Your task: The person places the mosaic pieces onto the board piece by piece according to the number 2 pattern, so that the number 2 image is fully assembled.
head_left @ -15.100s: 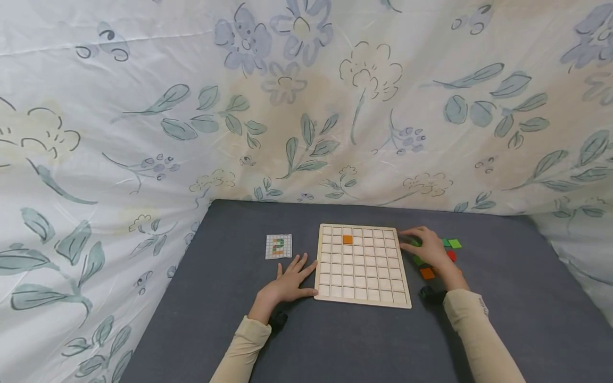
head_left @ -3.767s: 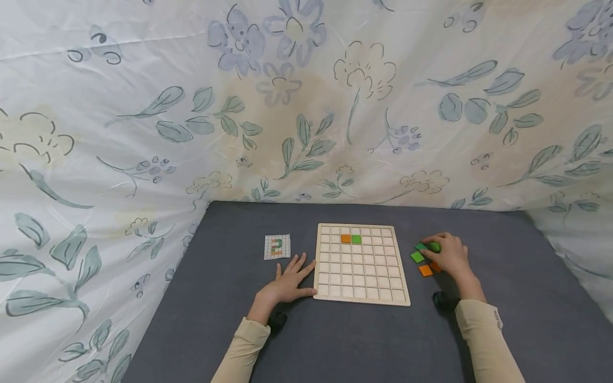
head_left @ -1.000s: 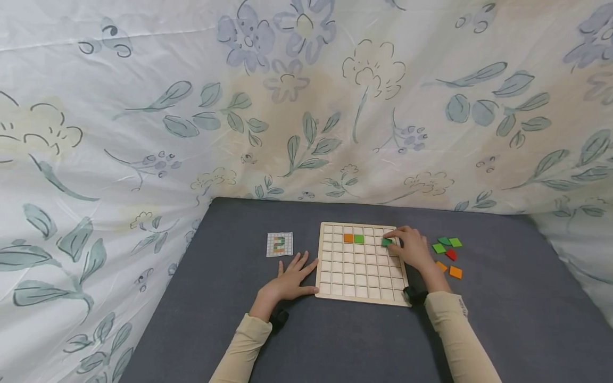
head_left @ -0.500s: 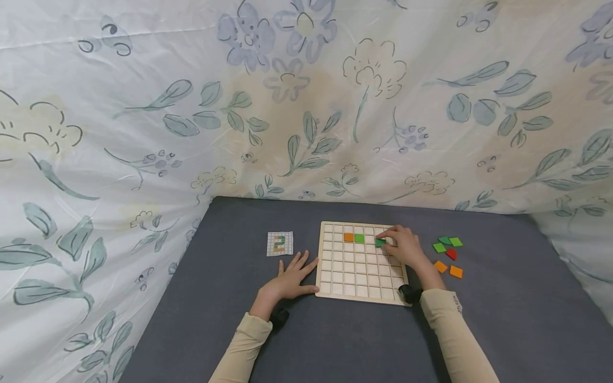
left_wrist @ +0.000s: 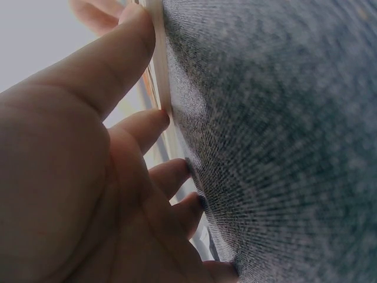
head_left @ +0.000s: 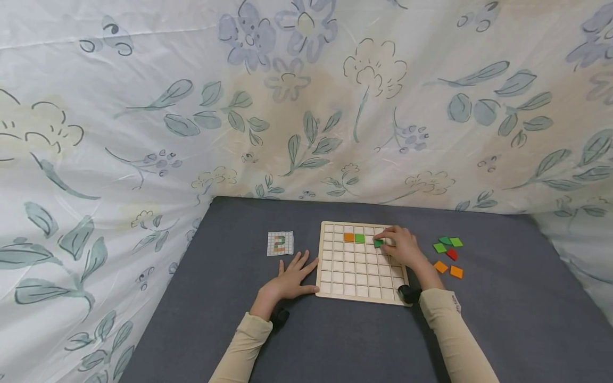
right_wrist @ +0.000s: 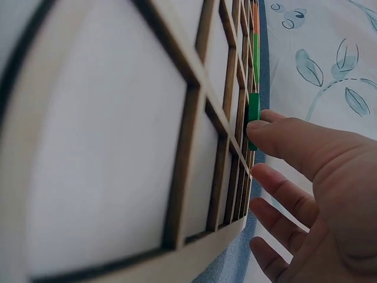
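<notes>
My right hand [head_left: 402, 247] pinches a dark green tile [head_left: 378, 243] between thumb and index finger, over the upper right part of a wooden grid board [head_left: 355, 277]. In the right wrist view the dark green tile [right_wrist: 254, 109] stands out at the grid's surface; whether it sits inside a cell I cannot tell. An orange tile [head_left: 349, 237] and a light green tile [head_left: 359, 238] lie side by side in the board's second row. My left hand [head_left: 283, 286] rests flat with spread fingers, thumb and index fingertip touching the board's left edge [left_wrist: 162, 71].
Right of the board lie loose pieces: light green tiles [head_left: 456, 242], a darker green piece [head_left: 445, 240], a red piece [head_left: 452, 255] and orange tiles [head_left: 456, 272]. A small card [head_left: 280, 243] with a coloured grid pattern lies left of the board. A floral curtain [head_left: 306, 159] hangs behind the table.
Since the earliest frame the light green tile has come to lie beside the orange one. My right hand has brought the dark green tile leftward from the pile over the board. The left hand stays.
</notes>
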A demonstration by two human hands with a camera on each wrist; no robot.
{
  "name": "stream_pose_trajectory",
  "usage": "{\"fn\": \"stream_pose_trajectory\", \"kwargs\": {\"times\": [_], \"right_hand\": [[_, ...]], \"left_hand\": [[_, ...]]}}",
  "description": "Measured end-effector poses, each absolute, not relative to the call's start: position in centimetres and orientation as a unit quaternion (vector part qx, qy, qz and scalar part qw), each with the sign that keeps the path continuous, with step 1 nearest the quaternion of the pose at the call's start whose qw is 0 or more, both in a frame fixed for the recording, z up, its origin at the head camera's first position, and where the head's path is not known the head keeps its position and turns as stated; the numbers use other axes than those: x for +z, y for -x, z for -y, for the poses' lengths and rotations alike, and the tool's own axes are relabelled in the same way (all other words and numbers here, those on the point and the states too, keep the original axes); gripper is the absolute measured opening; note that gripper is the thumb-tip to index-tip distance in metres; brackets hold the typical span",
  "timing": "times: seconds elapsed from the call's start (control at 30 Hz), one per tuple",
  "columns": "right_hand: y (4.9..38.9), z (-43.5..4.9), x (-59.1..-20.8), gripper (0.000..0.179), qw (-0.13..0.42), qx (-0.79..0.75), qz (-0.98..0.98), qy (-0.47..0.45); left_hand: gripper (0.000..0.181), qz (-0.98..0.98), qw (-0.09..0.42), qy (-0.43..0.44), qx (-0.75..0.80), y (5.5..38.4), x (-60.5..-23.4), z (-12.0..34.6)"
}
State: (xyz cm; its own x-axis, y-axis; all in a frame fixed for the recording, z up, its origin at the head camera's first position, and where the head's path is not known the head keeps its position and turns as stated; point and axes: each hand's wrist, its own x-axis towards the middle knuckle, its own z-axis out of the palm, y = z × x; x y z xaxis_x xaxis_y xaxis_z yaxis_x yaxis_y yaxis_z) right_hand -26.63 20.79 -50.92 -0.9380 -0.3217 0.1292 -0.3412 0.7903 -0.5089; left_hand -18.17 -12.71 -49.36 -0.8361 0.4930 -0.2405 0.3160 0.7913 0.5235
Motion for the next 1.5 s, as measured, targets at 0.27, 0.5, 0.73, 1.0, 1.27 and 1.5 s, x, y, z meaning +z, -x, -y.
{"fn": "stream_pose_trajectory", "kwargs": {"times": [0.27, 0.5, 0.73, 1.0, 1.27, 1.5], "right_hand": [[26.53, -20.96, -51.03, 0.027, 0.039, 0.262, 0.950, -0.164], [26.16, -21.15, -50.83, 0.030, 0.046, 0.238, 0.961, -0.133], [25.74, -21.18, -50.53, 0.031, 0.043, 0.248, 0.962, -0.110], [25.72, -21.14, -50.56, 0.029, 0.037, 0.247, 0.963, -0.103], [25.95, -20.76, -50.82, 0.034, 0.029, 0.248, 0.962, -0.110], [26.27, -20.49, -50.87, 0.035, 0.028, 0.242, 0.963, -0.115]], "left_hand": [[0.075, -0.929, 0.188, -0.213, 0.235, 18.18, -49.45, 12.73], [0.075, -0.929, 0.189, -0.213, 0.236, 18.17, -49.52, 12.70], [0.075, -0.930, 0.190, -0.211, 0.233, 18.14, -49.35, 12.63], [0.074, -0.930, 0.193, -0.210, 0.230, 18.14, -49.03, 12.55], [0.074, -0.930, 0.192, -0.211, 0.231, 18.17, -49.06, 12.67], [0.074, -0.929, 0.191, -0.213, 0.235, 18.18, -49.10, 12.74]]}}
